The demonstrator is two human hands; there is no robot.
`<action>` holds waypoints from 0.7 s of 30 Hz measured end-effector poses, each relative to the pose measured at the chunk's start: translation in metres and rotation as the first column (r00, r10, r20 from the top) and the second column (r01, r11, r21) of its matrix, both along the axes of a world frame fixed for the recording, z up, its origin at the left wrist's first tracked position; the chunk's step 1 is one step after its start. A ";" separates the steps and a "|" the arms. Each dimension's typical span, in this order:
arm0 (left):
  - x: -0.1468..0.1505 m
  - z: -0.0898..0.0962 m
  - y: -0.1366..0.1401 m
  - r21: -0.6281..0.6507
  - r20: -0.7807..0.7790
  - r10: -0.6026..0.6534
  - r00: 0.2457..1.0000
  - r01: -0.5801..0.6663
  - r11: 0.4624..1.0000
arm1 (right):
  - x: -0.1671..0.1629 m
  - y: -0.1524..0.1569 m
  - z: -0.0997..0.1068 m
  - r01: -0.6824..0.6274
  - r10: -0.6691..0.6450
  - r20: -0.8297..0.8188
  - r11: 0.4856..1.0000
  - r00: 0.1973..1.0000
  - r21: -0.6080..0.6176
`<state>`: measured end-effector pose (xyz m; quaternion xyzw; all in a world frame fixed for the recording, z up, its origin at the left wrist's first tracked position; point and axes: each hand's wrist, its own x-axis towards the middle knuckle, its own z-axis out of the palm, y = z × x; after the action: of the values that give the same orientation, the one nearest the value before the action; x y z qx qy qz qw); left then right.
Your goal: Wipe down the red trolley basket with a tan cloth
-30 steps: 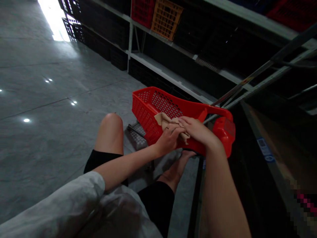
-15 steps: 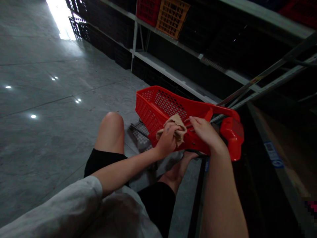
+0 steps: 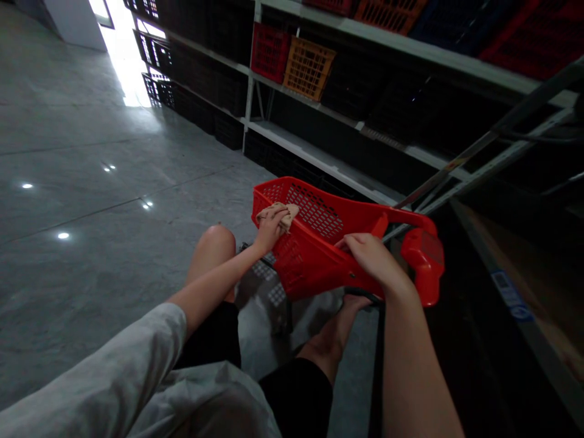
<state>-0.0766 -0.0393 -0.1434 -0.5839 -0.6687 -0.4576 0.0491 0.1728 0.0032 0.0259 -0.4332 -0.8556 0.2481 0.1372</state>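
While L fingers (image 3: 274, 217) snug round cloth (image 3: 291, 212), R fingers' (image 3: 348, 241) hold unclear, rack (image 3: 301, 145) w/ yellow crate (image 3: 309, 68) bhnd basket (image 3: 319, 267).

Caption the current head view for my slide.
Left hand with a beige cloth and right hand at the rim of a red basket.

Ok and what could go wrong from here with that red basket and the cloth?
The cloth in the left hand might snag on the perforated red basket. The right hand, at the basket's near side, could slip. The foot looks close below the basket, so it might get knocked if the basket shifts.
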 end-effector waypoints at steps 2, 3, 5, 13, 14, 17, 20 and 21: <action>-0.011 0.006 -0.002 -0.034 -0.064 -0.043 0.997 0.041 0.999 | -0.004 -0.002 0.003 -0.011 0.011 0.023 0.999 1.000 0.030; -0.015 0.010 -0.003 -0.054 -0.100 -0.077 0.992 0.072 0.996 | -0.005 -0.002 0.004 -0.014 0.012 0.036 0.999 0.999 0.043; -0.015 0.019 -0.004 -0.100 -0.174 -0.169 0.970 0.153 0.983 | -0.007 -0.002 0.006 -0.015 0.011 0.071 0.999 0.997 0.049; 0.081 0.062 0.017 -0.222 -0.491 -0.505 0.710 0.458 0.861 | 0.000 0.019 0.011 0.026 -0.035 0.125 0.997 0.992 0.074; 0.093 0.067 0.022 -0.227 -0.523 -0.515 0.679 0.472 0.852 | 0.003 0.022 0.012 0.058 -0.071 0.145 0.994 0.987 0.091; 0.101 0.070 0.036 -0.257 -0.550 -0.545 0.632 0.493 0.831 | 0.013 0.031 0.017 0.094 -0.127 0.218 0.984 0.968 0.153; 0.065 0.063 0.046 -0.332 -0.507 -0.545 0.668 0.432 0.839 | 0.024 0.046 0.020 0.050 -0.124 0.315 0.971 0.941 0.235; 0.046 0.060 0.047 -0.370 -0.479 -0.539 0.693 0.397 0.840 | 0.028 0.052 0.020 0.035 -0.128 0.349 0.965 0.928 0.260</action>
<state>-0.0306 0.0078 -0.0833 -0.8455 -0.5007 -0.1772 0.0554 0.2012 0.0553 0.0461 -0.4864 -0.8715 0.0485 0.0405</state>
